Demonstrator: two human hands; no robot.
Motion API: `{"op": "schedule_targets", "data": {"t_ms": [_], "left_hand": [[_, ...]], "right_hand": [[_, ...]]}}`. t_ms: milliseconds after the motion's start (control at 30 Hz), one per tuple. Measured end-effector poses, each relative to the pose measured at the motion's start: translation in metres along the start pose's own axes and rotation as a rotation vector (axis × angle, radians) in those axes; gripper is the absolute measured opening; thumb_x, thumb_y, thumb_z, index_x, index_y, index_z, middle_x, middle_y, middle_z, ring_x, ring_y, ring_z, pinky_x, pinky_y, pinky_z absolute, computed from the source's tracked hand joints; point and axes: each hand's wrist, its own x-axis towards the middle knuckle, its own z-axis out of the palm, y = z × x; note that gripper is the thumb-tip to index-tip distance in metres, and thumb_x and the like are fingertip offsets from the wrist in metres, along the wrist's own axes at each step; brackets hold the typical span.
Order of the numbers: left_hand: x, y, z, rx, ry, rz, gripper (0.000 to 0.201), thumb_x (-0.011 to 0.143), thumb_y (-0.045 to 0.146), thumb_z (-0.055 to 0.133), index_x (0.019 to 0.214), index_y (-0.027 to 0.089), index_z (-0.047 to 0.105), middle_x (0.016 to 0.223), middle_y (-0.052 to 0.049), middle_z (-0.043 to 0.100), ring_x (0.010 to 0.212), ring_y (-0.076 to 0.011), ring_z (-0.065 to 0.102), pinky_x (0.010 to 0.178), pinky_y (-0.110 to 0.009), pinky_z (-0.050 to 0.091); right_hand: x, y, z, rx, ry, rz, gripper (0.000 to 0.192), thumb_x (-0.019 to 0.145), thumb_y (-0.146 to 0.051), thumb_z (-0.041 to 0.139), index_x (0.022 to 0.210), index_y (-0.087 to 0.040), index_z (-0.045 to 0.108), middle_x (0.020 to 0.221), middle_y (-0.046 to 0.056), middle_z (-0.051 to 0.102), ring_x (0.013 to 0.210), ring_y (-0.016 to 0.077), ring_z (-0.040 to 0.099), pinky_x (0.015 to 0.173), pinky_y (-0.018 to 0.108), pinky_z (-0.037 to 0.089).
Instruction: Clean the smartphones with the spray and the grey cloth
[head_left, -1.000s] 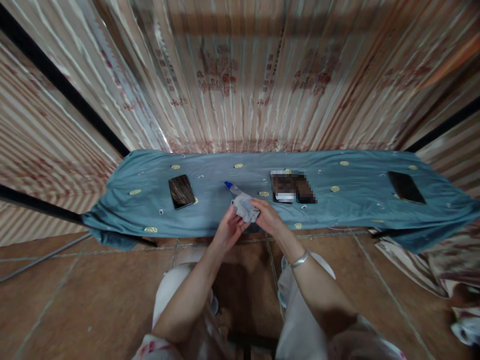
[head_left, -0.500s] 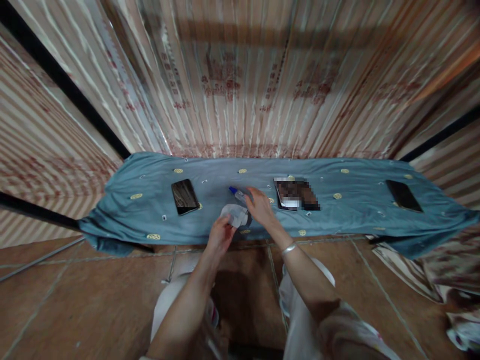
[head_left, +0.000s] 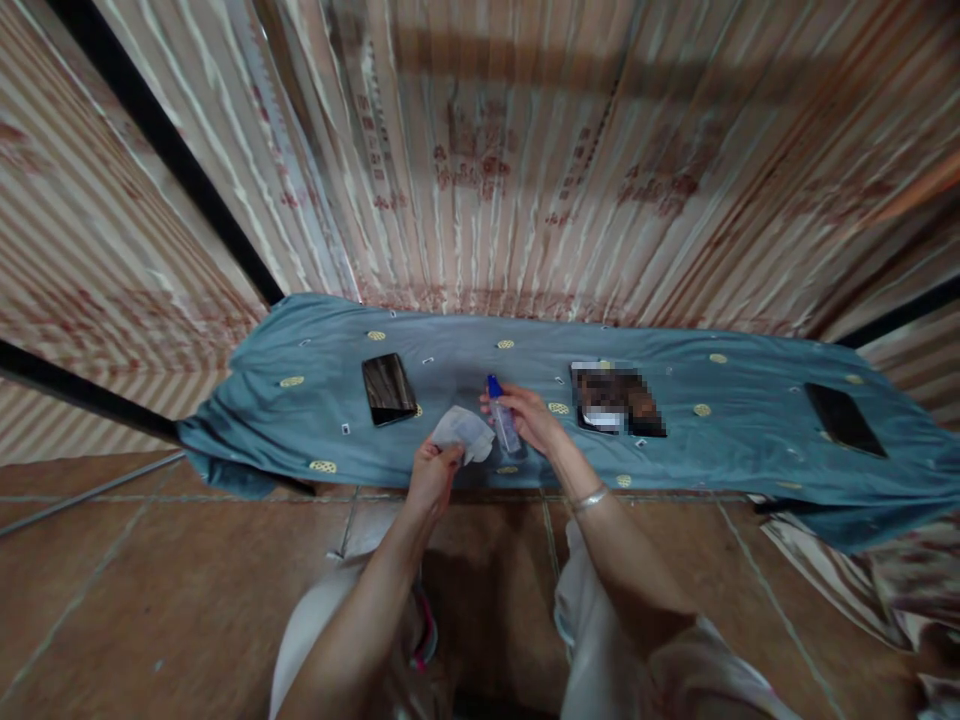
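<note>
Pale cloth [head_left: 466, 432] and blue-topped bottle [head_left: 507, 430] being held side by side.
The fingers of the left hand [head_left: 433, 476] are pinching the cloth, those of the right hand [head_left: 531, 418] gripping the bottle, over the tabletop [head_left: 454, 350]; any next move is probably calling for steady grips.

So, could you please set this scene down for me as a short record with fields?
Left hand: holds a pale cloth
Right hand: holds a clear bottle with a blue top
Right wrist: silver bracelet
Left of cloth: dark flat device
Right of bottle: pixelated items, details hidden
Far right: second dark device
Surface: blue-green fabric with yellow spots
Backdrop: striped curtain, reddish prints
Floor: brown tiles
</note>
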Motion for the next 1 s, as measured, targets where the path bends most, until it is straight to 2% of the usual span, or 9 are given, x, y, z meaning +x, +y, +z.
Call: {"op": "schedule_targets", "data": {"t_ms": [67,133,300,433,567,700,800,867,1000], "left_hand": [[-0.001,0.002,-0.001,0.006,-0.006,0.013,0.043,0.050,0.016,0.071,0.093,0.019,0.068,0.075,-0.001,0.073,0.079,-0.0228,0.071,0.077,-0.034,0.053],[-0.002,0.004,-0.002,0.001,-0.004,0.033,0.042,0.051,0.017,0.069,0.093,0.020,0.068,0.074,0.000,0.073,0.078,-0.0220,0.070,0.074,-0.033,0.053],[0.000,0.004,-0.002,-0.017,0.007,0.053,0.044,0.051,0.016,0.073,0.095,0.018,0.068,0.077,0.000,0.073,0.073,-0.0179,0.067,0.072,-0.030,0.051],[0.003,-0.001,-0.002,0.006,-0.007,0.081,0.041,0.050,0.015,0.079,0.090,0.017,0.069,0.079,-0.001,0.073,0.072,-0.0159,0.065,0.076,-0.030,0.050],[0.007,-0.005,0.000,0.007,0.017,0.113,0.037,0.049,0.014,0.081,0.084,0.016,0.070,0.080,-0.002,0.074,0.073,-0.0155,0.065,0.077,-0.028,0.049],[0.005,-0.003,0.003,-0.075,-0.017,-0.019,0.035,0.052,0.016,0.081,0.085,0.015,0.069,0.078,-0.002,0.073,0.070,-0.0160,0.065,0.072,-0.029,0.050],[0.002,0.001,0.006,-0.142,-0.022,-0.090,0.027,0.061,0.022,0.077,0.085,0.014,0.068,0.078,-0.003,0.073,0.071,-0.0161,0.066,0.071,-0.029,0.052],[0.001,0.003,0.008,-0.174,-0.002,-0.101,0.020,0.066,0.022,0.072,0.083,0.014,0.067,0.078,-0.003,0.073,0.072,-0.0152,0.066,0.071,-0.028,0.052],[-0.002,0.005,0.011,-0.148,-0.025,-0.127,0.021,0.063,0.014,0.065,0.083,0.015,0.067,0.073,-0.001,0.071,0.068,-0.0146,0.065,0.069,-0.026,0.051]], "right_hand": [[-0.010,-0.007,0.006,0.176,-0.089,0.046,0.027,0.070,-0.032,0.065,0.093,-0.019,0.070,0.095,0.006,0.077,0.076,0.0184,0.070,0.070,0.031,0.057],[-0.016,-0.011,0.012,0.207,-0.116,0.080,0.028,0.069,-0.035,0.068,0.092,-0.019,0.071,0.093,0.006,0.076,0.076,0.0183,0.069,0.071,0.031,0.056],[-0.022,-0.004,0.018,-0.029,-0.029,-0.020,0.034,0.058,-0.037,0.083,0.084,-0.019,0.070,0.078,0.000,0.073,0.070,0.0147,0.064,0.070,0.027,0.050],[-0.028,-0.001,0.013,-0.145,0.014,-0.046,0.031,0.057,-0.036,0.084,0.077,-0.019,0.068,0.069,-0.002,0.069,0.064,0.0130,0.059,0.063,0.025,0.045],[-0.031,-0.007,0.007,0.086,0.032,0.092,0.033,0.065,-0.038,0.078,0.093,-0.021,0.071,0.083,0.001,0.075,0.063,0.0120,0.060,0.060,0.024,0.046],[-0.035,-0.012,0.007,0.239,-0.015,0.147,0.051,0.069,-0.037,0.074,0.117,-0.025,0.064,0.089,0.002,0.075,0.067,0.0157,0.064,0.059,0.027,0.050],[-0.041,-0.011,0.010,0.078,-0.054,0.040,0.068,0.074,-0.038,0.070,0.138,-0.029,0.049,0.093,0.002,0.073,0.058,0.0137,0.060,0.050,0.025,0.046],[-0.046,-0.009,0.012,-0.131,-0.070,-0.069,0.065,0.081,-0.040,0.065,0.142,-0.028,0.045,0.098,0.003,0.071,0.056,0.0124,0.057,0.050,0.026,0.046],[-0.053,-0.006,0.012,-0.665,-0.050,-0.319,0.048,0.091,-0.032,0.051,0.139,-0.023,0.049,0.114,0.008,0.068,0.084,0.0194,0.067,0.080,0.035,0.054]]}}
